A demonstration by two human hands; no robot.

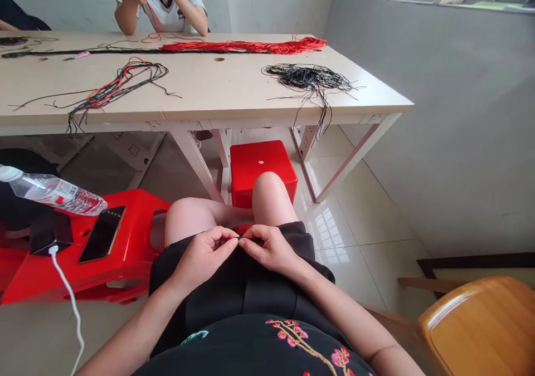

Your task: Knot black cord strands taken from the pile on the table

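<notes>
My left hand [209, 252] and my right hand [271, 249] meet above my lap, thumb and forefinger of each pinched together. Their fingertips almost touch. Whatever lies between them is too small and dark to make out. Beneath both hands is the black cloth [234, 292] over my lap. On the table in front lie a bundle of black and red cords [121, 86], a tangled heap of thin black cord [309, 78] and a long hank of red cord [251, 47].
Across the table [217, 94] a person [163, 14] holds red cord in raised hands. To my left a red stool [137, 225] carries a water bottle [58, 192], a phone [102, 234] and a black box [50, 232] with a white cable. Another red stool [267, 156] stands ahead, a wooden chair [480, 331] at right.
</notes>
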